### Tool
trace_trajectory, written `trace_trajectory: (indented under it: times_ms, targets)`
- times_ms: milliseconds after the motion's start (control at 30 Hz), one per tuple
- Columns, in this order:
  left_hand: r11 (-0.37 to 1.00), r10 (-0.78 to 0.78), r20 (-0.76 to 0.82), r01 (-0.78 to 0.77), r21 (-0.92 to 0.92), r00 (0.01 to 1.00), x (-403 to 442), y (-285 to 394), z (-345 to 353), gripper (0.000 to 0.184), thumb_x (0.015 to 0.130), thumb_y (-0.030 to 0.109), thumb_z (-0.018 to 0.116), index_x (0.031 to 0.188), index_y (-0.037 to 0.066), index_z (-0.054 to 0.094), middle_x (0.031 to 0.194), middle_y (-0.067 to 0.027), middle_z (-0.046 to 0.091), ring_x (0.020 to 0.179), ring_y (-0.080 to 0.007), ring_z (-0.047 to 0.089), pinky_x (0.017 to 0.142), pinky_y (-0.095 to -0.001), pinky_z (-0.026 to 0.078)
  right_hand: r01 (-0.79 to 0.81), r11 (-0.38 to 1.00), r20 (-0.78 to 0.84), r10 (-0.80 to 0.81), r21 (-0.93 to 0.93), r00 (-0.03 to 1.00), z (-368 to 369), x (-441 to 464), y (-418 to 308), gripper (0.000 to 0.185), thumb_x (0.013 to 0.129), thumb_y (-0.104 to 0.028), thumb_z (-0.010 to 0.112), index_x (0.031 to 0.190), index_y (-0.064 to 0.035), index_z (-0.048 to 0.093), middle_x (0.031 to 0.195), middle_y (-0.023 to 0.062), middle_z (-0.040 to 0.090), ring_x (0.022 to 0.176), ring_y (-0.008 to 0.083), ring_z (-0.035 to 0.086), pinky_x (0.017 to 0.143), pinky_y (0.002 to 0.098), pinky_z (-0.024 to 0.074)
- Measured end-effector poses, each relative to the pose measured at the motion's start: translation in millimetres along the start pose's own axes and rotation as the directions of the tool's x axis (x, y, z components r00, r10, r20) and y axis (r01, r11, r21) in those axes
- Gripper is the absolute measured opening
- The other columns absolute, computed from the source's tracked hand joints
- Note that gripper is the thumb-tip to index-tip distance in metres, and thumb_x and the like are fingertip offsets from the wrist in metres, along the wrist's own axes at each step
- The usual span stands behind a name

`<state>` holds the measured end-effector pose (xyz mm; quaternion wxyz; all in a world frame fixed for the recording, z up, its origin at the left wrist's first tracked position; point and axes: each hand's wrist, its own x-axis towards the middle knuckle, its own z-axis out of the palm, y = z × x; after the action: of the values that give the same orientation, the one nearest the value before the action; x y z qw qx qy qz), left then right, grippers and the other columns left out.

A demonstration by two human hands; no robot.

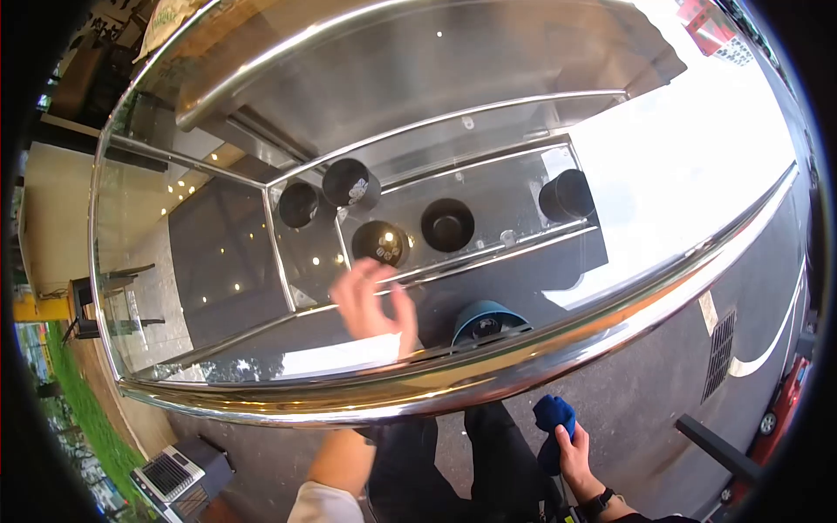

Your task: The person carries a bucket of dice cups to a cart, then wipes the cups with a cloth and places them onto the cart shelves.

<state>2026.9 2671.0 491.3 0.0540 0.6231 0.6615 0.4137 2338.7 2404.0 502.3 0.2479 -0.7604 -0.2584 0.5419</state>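
My left hand (375,301) reaches past the shiny metal rail into a glass-and-steel display case. Its fingers are apart and hold nothing, close to a black round container (378,247) with pale marks in it; whether they touch it I cannot tell. Beside that stands another black container (447,225). At the lower right, beneath the rail, my right hand (574,453) is closed around a crumpled blue cloth (555,414). A blue-rimmed bucket (490,321), partly hidden by the rail, sits near the front.
More black containers (350,184) stand farther back and to the right in the case. The thick metal rail (349,403) curves across in front of me. A grey box with a grille (179,475) stands at lower left, and a dark bar (719,447) juts in at lower right.
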Motion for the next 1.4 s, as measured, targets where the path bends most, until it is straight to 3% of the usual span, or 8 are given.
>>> trace_trajectory:
  times_ms: [267,300,333,500,833,900,1200,1400]
  targets:
    - [0.76,-0.062,0.405,-0.219,0.611,0.912,106.6,-58.9,-17.1,0.073,0.076,0.032,0.08,0.141,0.022,0.05,0.142,-0.0209,0.042,0.131,-0.0424,0.042,0.114,-0.0642,0.018,-0.024,0.99,0.174,0.049,-0.139,0.984,1.5,1.2,25.4,0.03,0.095,-0.019,0.061,0.115,0.0029,0.063,0.099,0.0079,0.068,0.093,0.0142,0.058,0.083,0.0324,0.048]
    - [0.769,-0.152,0.466,-0.192,0.609,0.872,112.5,-59.4,-12.5,0.069,0.077,0.031,0.08,0.139,0.02,0.052,0.136,-0.0205,0.046,0.125,-0.042,0.048,0.112,-0.0623,0.024,0.088,0.99,0.041,-0.093,0.106,0.995,11.7,-2.2,44.5,0.026,0.095,-0.015,0.058,0.115,0.0016,0.06,0.108,0.0131,0.065,0.098,0.0175,0.058,0.087,0.0353,0.0484]
    - [0.775,-0.237,0.522,-0.164,0.61,0.82,117.3,-57.7,-7.5,0.065,0.078,0.03,0.079,0.136,0.018,0.054,0.131,-0.0202,0.05,0.12,-0.0416,0.053,0.11,-0.0604,0.03,0.086,0.976,0.178,-0.05,-0.198,0.983,-1.4,-0.9,55.6,0.025,0.094,-0.01,0.055,0.116,0.0005,0.057,0.115,0.0157,0.061,0.103,0.0218,0.057,0.091,0.0373,0.0479]
    - [0.886,-0.201,0.53,-0.078,0.456,0.824,110.6,-79.6,5.9,0.029,0.085,0.011,0.071,0.112,0.009,0.062,0.097,-0.0172,0.065,0.092,-0.0384,0.067,0.078,-0.0466,0.054,0.088,0.961,0.037,-0.081,-0.261,0.996,10.4,-3.7,25.8,0.024,0.094,-0.02,0.063,0.1,0.0029,0.064,0.082,0.0047,0.066,0.078,0.0166,0.059,0.074,0.033,0.0489]
    - [0.967,0.076,0.453,-0.177,0.184,0.889,16.3,-51.2,-96.0,0.029,0.078,0.004,0.068,0.105,0.013,0.066,0.09,-0.0136,0.061,0.083,-0.0346,0.065,0.073,-0.0453,0.053,0.0,0.992,0.031,0.004,-0.128,1.0,18.0,-8.1,17.0,0.036,0.096,-0.029,0.064,0.113,0.0024,0.065,0.085,0.002,0.063,0.081,0.0102,0.054,0.075,0.0292,0.0471]
    - [0.987,-0.148,0.586,0.085,0.134,0.797,-6.8,-41.7,-131.7,0.032,0.084,0.01,0.071,0.116,0.007,0.068,0.111,-0.0171,0.066,0.104,-0.0396,0.062,0.094,-0.0472,0.049,0.007,0.992,0.026,-0.004,-0.129,1.0,23.3,-9.4,9.9,0.036,0.096,-0.03,0.064,0.113,0.002,0.065,0.083,0.0016,0.063,0.081,0.0103,0.054,0.074,0.0289,0.047]
    - [0.898,0.398,0.49,-0.439,-0.034,0.776,-41.4,-9.7,-174.1,0.036,0.07,0.003,0.065,0.105,0.008,0.072,0.094,-0.0147,0.061,0.078,-0.0307,0.064,0.067,-0.039,0.054,0.265,0.948,0.19,-0.231,-0.179,0.954,38.0,-16.9,-11.8,0.035,0.092,-0.029,0.066,0.105,0.0028,0.063,0.092,0.0137,0.063,0.085,0.0246,0.059,0.08,0.0366,0.0472]
    - [0.981,0.084,0.611,-0.172,0.087,0.787,-3.3,-37.5,-148.3,0.038,0.074,-0.009,0.062,0.106,0.011,0.065,0.094,-0.0146,0.062,0.087,-0.0374,0.066,0.071,-0.0447,0.055,0.254,0.934,0.194,-0.208,-0.251,0.959,34.7,-25.0,0.8,0.034,0.09,-0.029,0.067,0.1,0.003,0.062,0.088,0.0169,0.06,0.081,0.0312,0.059,0.077,0.0379,0.047]
